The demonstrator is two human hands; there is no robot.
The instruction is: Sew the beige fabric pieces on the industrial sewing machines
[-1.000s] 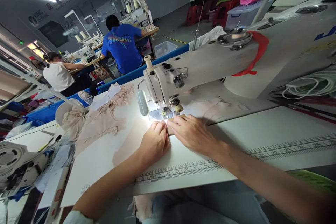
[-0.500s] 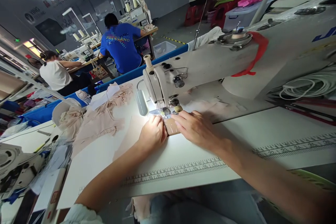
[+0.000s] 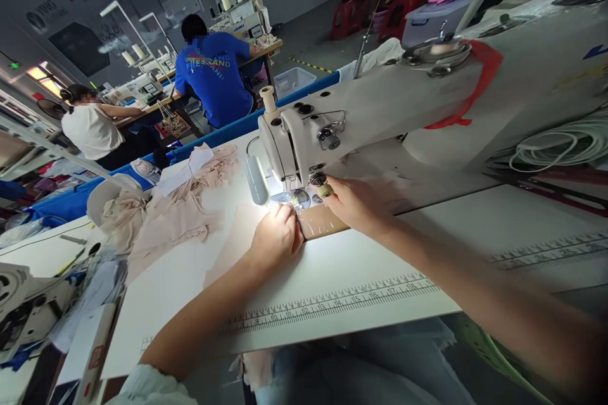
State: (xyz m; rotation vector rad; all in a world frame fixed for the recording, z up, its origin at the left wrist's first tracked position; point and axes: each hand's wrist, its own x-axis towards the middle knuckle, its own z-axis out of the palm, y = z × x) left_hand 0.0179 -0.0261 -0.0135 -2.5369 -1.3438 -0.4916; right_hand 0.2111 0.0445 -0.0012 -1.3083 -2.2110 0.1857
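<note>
My left hand [image 3: 278, 231] is closed at the left of the needle area, its fingertips close to the presser foot [image 3: 300, 199] of a white sewing machine [image 3: 289, 139]. Pale pink fabric [image 3: 232, 243] runs up to these fingers; the pinched part is hidden. My right hand [image 3: 354, 199] is at the right of the machine head, its fingers closed at a round yellowish knob [image 3: 325, 190] below a dark spring. A brown plate [image 3: 320, 221] with pale marks lies in front of the presser foot, between my hands.
A small lamp [image 3: 257, 182] lights the needle area. Crumpled pink fabric pieces [image 3: 187, 212] lie to the left on the white table [image 3: 190, 304], which has a printed ruler [image 3: 342, 300] along its front. Black-and-red scissors [image 3: 546, 193] and coiled white tubing [image 3: 555, 149] lie right. Two people sit further back.
My right hand has moved up and away from the plate to the round knob, uncovering more of the brown plate. My left hand stays by the presser foot. The view has shifted slightly.
</note>
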